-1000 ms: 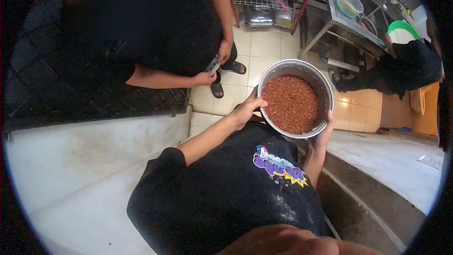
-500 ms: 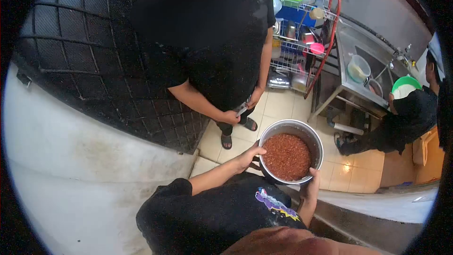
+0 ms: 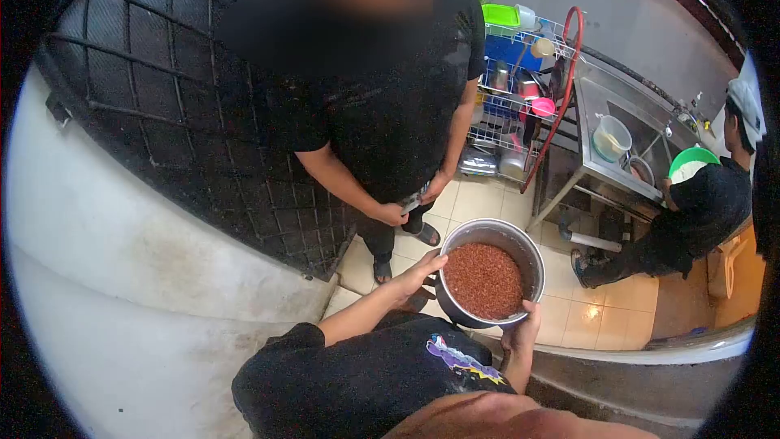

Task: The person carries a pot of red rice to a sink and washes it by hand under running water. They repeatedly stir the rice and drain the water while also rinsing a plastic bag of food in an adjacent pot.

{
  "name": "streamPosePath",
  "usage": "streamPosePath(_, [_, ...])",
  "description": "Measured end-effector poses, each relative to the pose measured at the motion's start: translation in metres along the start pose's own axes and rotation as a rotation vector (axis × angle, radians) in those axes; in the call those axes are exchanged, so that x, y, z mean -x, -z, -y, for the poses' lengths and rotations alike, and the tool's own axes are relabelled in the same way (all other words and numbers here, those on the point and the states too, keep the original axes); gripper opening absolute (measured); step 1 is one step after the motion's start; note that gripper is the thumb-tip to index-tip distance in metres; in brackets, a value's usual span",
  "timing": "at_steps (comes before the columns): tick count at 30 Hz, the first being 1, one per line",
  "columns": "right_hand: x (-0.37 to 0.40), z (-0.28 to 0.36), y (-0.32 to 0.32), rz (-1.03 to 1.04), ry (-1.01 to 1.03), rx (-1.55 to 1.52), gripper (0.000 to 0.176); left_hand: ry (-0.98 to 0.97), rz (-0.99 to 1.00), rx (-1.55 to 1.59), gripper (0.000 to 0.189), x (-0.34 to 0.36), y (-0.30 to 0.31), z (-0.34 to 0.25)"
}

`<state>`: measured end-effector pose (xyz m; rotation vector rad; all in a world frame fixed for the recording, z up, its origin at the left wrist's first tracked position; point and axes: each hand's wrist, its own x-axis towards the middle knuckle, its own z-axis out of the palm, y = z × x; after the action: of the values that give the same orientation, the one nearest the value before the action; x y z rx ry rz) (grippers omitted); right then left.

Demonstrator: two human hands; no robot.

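Observation:
Both hands hold a round metal pot (image 3: 526,260) in front of my body. It has a pale inner wall and a dark outside. Reddish-brown grains (image 3: 485,280), perhaps red rice, fill its lower part. My left hand (image 3: 416,275) is closed on the left of the rim, thumb on top and fingers hidden beneath. On the lower right side, my right hand (image 3: 522,332) grips the pot with its thumb at the rim. The pot tilts a little toward me.
A person in black (image 3: 382,106) stands facing me, holding a small pale object. Another person (image 3: 707,207) at the metal sink (image 3: 605,102) holds a green basin (image 3: 692,159) with white contents. A wire dish rack (image 3: 508,102) stands beside it. A dark grille (image 3: 171,106) and white wall (image 3: 146,276) flank the left.
The pot and my hands sit slightly lower and further left in view. The person facing me appears larger and nearer. My grip on the pot is unchanged.

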<state>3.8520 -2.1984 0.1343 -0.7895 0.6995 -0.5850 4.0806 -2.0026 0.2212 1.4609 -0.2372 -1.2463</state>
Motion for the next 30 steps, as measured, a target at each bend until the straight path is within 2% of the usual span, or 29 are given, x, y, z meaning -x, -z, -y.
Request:
streamPosePath(1, [-0.001, -0.002, 0.006, 0.014, 0.028, -0.025, 0.068, 0.000, -0.008, 0.002, 0.079, -0.002, 0.002, 0.001])
streamPosePath(3, [0.011, 0.011, -0.002, -0.011, -0.034, -0.020, 0.068, -0.069, -0.185, -0.249, 0.073, -0.016, 0.019, 0.001])
streamPosePath(4, [0.016, 0.019, -0.006, -0.043, -0.093, -0.018, 0.067, -0.465, -0.452, -0.605, 0.059, -0.023, 0.031, -0.004])
streamPosePath(5, [0.017, 0.021, -0.008, -0.034, -0.096, -0.018, 0.067, -0.631, -0.672, -0.791, 0.050, -0.009, 0.031, -0.032])
streamPosePath(6, [0.017, 0.021, -0.008, -0.072, -0.085, -0.029, 0.066, -0.644, -0.731, -0.805, 0.041, 0.004, 0.033, -0.060])
streamPosePath(7, [0.018, 0.019, -0.008, -0.113, -0.077, -0.038, 0.065, -0.708, -0.776, -0.891, 0.040, 0.002, 0.047, -0.076])
streamPosePath(10, [0.015, 0.010, -0.005, -0.054, -0.020, -0.079, 0.066, -0.747, -1.120, -1.053, 0.044, 0.000, 0.073, -0.117])
streamPosePath(13, [0.019, 0.015, -0.011, -0.051, -0.027, -0.099, 0.068, -0.826, -1.282, -1.051, 0.045, 0.000, 0.087, -0.119])
streamPosePath(16, [0.020, 0.013, -0.013, -0.119, -0.016, -0.152, 0.064, -0.853, -1.380, -1.119, 0.043, -0.001, 0.106, -0.102])
streamPosePath(17, [0.024, 0.017, -0.014, -0.137, -0.011, -0.086, 0.064, -0.841, -1.402, -1.119, 0.043, -0.002, 0.110, -0.099])
streamPosePath(19, [0.020, 0.014, -0.013, -0.106, 0.042, -0.129, 0.061, -0.943, -1.459, -1.098, 0.042, -0.009, 0.113, -0.096])
streamPosePath(23, [0.018, 0.009, -0.002, -0.098, 0.021, -0.122, 0.060, -0.793, -1.423, -1.031, 0.045, -0.009, 0.115, -0.101])
streamPosePath(30, [0.011, -0.001, 0.004, -0.048, 0.035, -0.159, 0.059, -0.662, -1.287, -0.980, 0.045, -0.034, 0.116, -0.132])
